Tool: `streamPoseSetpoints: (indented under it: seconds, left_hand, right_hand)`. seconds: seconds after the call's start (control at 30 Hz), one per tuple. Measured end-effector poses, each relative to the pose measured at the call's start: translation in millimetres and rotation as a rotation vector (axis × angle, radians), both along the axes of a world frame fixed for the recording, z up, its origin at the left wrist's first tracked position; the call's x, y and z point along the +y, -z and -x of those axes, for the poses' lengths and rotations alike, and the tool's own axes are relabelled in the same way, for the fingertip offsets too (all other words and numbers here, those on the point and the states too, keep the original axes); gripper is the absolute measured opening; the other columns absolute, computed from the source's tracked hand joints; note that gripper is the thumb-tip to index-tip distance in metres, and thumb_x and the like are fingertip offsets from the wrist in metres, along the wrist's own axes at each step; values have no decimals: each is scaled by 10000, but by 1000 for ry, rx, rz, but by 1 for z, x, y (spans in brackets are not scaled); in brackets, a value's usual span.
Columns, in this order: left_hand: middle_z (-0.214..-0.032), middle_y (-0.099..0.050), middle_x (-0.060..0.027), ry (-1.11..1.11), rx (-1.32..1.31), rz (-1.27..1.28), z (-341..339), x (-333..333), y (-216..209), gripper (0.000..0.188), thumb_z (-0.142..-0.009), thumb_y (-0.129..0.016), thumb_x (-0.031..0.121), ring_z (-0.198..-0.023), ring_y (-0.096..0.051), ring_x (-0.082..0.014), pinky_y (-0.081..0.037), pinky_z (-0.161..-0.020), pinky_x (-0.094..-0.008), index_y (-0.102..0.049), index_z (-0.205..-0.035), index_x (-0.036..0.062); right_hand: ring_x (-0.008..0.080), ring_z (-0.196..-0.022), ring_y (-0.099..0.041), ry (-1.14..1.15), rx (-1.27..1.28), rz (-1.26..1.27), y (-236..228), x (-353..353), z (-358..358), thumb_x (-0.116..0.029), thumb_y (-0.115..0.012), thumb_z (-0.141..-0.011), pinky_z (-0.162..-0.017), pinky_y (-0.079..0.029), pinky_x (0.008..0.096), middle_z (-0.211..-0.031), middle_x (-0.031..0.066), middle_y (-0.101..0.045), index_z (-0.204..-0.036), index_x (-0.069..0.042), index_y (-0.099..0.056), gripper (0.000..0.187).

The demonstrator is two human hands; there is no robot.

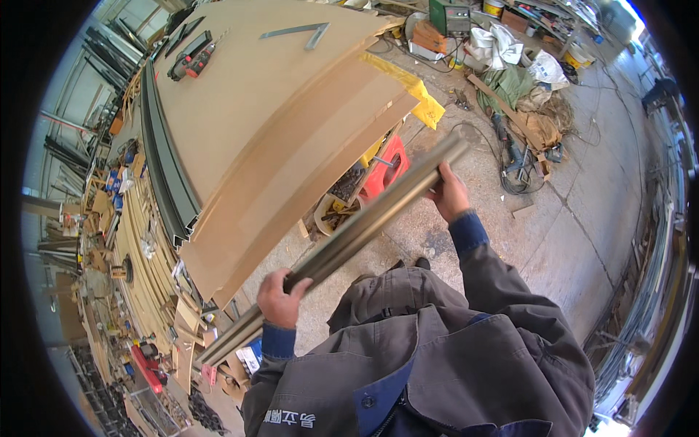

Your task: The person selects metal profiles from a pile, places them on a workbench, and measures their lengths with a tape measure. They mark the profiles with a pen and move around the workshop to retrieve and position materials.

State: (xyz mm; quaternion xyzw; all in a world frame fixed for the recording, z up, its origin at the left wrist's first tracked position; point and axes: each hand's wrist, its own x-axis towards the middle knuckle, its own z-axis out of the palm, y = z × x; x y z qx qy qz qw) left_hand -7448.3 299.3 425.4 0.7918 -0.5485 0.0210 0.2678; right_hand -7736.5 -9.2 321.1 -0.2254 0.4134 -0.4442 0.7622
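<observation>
Left: the lower end of the long metal profile [342, 246] appears near loose boards [188, 324]; a swing could snag it. The left hand [282, 297] is closed around the profile, slanting before the body. The right hand [450, 195] grips near its upper end; a slack grip could let it strike the counter [240, 95]. Containers: a pale bucket [319, 218] holds apparent wood scraps; rightward, a white sack's [547, 71] contents are hidden.
</observation>
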Motion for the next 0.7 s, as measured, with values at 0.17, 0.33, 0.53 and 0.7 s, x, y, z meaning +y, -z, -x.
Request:
streamPoseSetpoints:
  seconds: [0.17,0.33,0.53,0.7]
  left_hand:
    - [-952,-619,-137,-99,-90,50,-17,-48,4,419,-688,-890,242,-873,-611,-350,-499,-768,-445,-635,-965,58]
    - [-985,-606,-131,-116,-212,46,-38,-79,7,427,-695,-884,230,-944,-580,-351,-474,-814,-455,-649,-1008,60]
    - [-1016,-588,-109,-157,-260,130,-51,-86,23,436,-673,-898,211,-955,-543,-341,-440,-848,-476,-656,-1012,83]
    - [-1063,-574,-89,-152,-263,89,-60,-85,17,453,-671,-909,219,-992,-514,-327,-416,-881,-465,-644,-1023,112]
  right_hand:
    - [195,-816,-697,-78,-33,91,-19,-73,-57,-395,-470,-1056,-636,-629,339,-1040,92,-689,-1220,-16,-597,432]
    - [206,-773,-689,-130,75,90,-11,-112,-93,-329,-429,-1056,-607,-628,346,-1013,116,-674,-1205,13,-572,400]
    - [175,-723,-664,-180,121,33,-2,-115,-107,-307,-391,-1072,-572,-600,322,-956,88,-676,-1149,2,-592,376]
    - [176,-725,-661,-148,104,4,-5,-113,-115,-311,-390,-1077,-577,-584,303,-946,88,-668,-1134,-5,-594,372]
